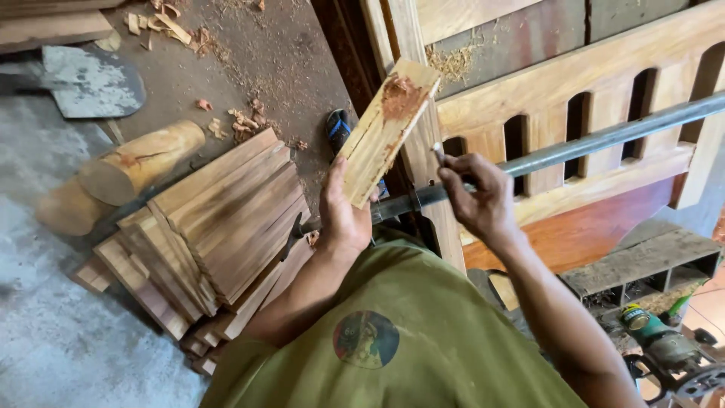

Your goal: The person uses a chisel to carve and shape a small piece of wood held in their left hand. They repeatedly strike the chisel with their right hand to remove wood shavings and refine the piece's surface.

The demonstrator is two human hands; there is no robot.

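My left hand [341,215] grips the lower end of a flat wooden slat [387,128], which is held up at a slant and has a reddish patch near its top. My right hand [476,198] pinches a small thin object [438,153], too small to name, just right of the slat. Behind both hands a long metal clamp bar [596,140] runs across a slatted wooden panel [604,98].
A stack of similar wooden slats [219,219] lies on the floor at my left, beside a short log [140,162]. A foot in a sandal [337,128] shows beyond the slat. A green power tool [664,344] sits at the lower right, by a wooden frame [642,264].
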